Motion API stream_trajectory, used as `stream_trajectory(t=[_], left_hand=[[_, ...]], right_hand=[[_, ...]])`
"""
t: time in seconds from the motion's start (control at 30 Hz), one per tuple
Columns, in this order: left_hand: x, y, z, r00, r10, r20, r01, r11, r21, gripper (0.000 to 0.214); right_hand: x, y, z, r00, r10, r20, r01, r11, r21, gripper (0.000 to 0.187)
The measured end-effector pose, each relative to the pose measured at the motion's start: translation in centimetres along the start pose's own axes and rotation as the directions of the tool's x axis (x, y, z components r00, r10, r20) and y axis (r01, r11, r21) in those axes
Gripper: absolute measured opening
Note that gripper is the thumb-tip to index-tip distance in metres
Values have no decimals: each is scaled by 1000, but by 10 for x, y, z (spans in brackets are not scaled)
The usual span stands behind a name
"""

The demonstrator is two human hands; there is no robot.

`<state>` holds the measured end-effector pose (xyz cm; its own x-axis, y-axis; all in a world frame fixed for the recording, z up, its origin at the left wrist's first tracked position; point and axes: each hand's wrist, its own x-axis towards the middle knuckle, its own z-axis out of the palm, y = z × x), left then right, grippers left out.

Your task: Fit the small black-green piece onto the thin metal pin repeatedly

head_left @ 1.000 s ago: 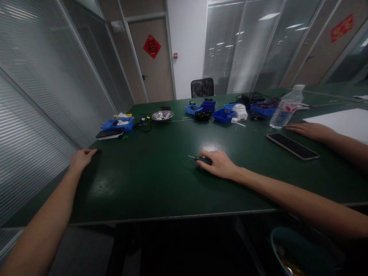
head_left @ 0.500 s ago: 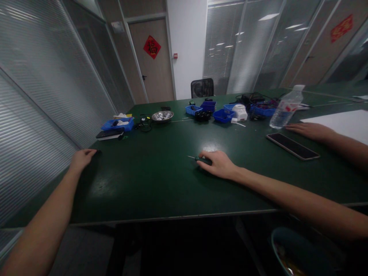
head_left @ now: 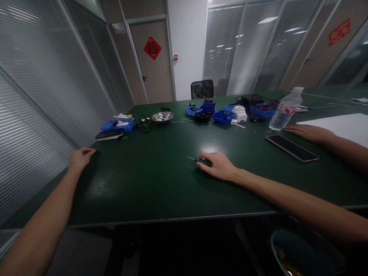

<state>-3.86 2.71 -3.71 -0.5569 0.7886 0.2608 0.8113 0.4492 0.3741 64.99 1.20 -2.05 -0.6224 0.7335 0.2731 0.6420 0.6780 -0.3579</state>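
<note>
My right hand (head_left: pixel 219 165) rests on the green table (head_left: pixel 161 191), its fingers closed around the dark handle of a screwdriver (head_left: pixel 203 161). The thin metal shaft points left, just above the tabletop. At the table's left side, my left hand (head_left: pixel 81 158) has thumb and fingertips pinched on a small black object (head_left: pixel 96 153). That object is too small and dark to name. Beyond the left hand lies a dark box-like item with a pale lower edge (head_left: pixel 109 134).
Blue trays (head_left: pixel 222 117), a metal bowl (head_left: pixel 162 117) and cables stand toward the far side. To the right are a phone (head_left: pixel 291 148), a water bottle (head_left: pixel 286 109), white paper (head_left: pixel 345 124) and another person's hand (head_left: pixel 310 133). A bin (head_left: pixel 274 245) stands below the table's front edge.
The camera view has shifted very slightly. Both my hands keep almost the same place and grip, and the screwdriver stays in my right hand.
</note>
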Motion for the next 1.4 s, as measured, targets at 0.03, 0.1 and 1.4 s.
stream_trajectory(t=[0.03, 0.1, 1.4], left_hand=[[-1, 1, 0, 999, -45, -2, 45, 999, -8, 40], [-2, 4, 0, 993, -116, -3, 116, 993, -22, 41], [-8, -5, -6, 998, 65, 20, -62, 992, -108, 41]], right_hand=[[0, 0, 0, 1000, -2, -3, 2, 1000, -2, 33], [0, 0, 0, 1000, -3, -11, 3, 1000, -11, 33], [0, 4, 2, 1000, -15, 9, 16, 999, -50, 35]])
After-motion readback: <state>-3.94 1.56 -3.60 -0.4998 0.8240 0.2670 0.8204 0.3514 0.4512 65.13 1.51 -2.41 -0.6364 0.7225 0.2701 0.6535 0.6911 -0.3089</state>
